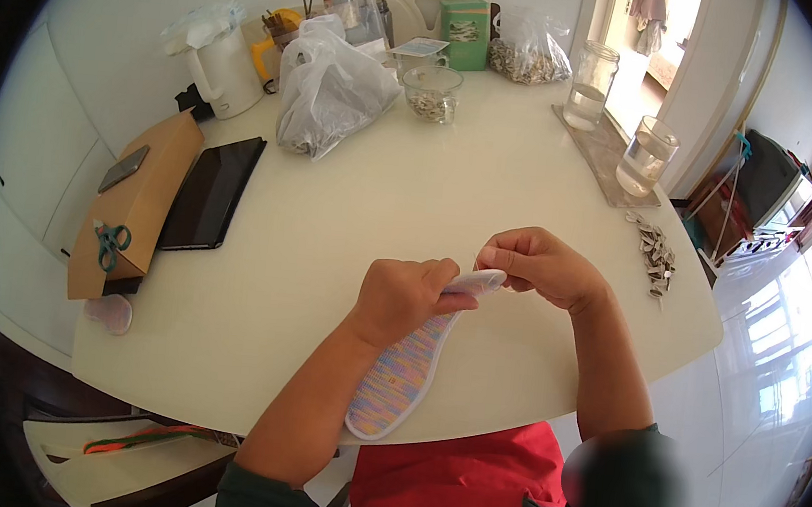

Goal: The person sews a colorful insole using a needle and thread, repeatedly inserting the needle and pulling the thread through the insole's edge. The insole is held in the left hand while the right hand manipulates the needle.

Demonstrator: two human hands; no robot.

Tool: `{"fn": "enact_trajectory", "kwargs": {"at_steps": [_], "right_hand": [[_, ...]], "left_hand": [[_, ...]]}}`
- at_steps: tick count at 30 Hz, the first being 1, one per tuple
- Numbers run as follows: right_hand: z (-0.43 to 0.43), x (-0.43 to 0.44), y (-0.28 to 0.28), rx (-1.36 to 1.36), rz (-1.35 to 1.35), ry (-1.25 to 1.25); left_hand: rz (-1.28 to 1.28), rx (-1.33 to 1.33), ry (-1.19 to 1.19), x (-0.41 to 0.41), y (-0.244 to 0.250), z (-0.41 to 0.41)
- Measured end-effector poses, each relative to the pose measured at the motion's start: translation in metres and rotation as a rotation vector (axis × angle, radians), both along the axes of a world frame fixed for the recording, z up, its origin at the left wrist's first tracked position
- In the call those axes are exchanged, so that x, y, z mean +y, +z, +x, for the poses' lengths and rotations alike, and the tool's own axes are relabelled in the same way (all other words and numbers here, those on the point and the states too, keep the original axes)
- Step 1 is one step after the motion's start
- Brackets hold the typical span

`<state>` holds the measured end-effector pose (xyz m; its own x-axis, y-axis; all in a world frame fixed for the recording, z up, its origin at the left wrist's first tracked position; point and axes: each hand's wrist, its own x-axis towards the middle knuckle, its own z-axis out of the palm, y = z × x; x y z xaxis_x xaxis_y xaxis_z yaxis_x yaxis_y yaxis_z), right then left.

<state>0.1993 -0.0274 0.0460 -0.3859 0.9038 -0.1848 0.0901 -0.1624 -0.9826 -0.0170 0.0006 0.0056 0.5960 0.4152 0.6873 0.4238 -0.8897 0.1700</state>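
Note:
A pastel multicolored stitched shoe insole (398,379) with white edging lies slanted near the table's front edge. My left hand (406,297) grips its upper end, thumb below and fingers above, and bends the tip up off the table. The white rim of that tip (480,280) points to my right hand (539,265), whose thumb and forefinger are pinched together close beside it. A thin, pale needle or thread (475,261) shows at those fingertips; which of the two is hard to tell. The left palm hides part of the insole.
At left are a cardboard box (156,166) with scissors (110,245) and a phone (123,169) on it, plus a black tablet (214,193). Farther back stand a plastic bag (333,91) and glass cup (431,95). Water glasses (647,159) and seed shells (655,257) are at right.

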Motion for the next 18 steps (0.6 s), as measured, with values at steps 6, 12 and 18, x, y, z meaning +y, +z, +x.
{"fn": "enact_trajectory", "kwargs": {"at_steps": [6, 12, 18], "right_hand": [[-0.001, 0.000, -0.003, 0.153, -0.064, 0.043], [-0.015, -0.004, -0.011, 0.293, -0.039, -0.071], [-0.018, -0.001, -0.004, 0.444, -0.153, -0.270]], "left_hand": [[-0.015, -0.040, -0.064, -0.002, 0.001, 0.001], [0.017, -0.013, -0.111, -0.006, 0.004, 0.002], [-0.201, 0.008, -0.080, -0.008, -0.002, 0.002]]}}
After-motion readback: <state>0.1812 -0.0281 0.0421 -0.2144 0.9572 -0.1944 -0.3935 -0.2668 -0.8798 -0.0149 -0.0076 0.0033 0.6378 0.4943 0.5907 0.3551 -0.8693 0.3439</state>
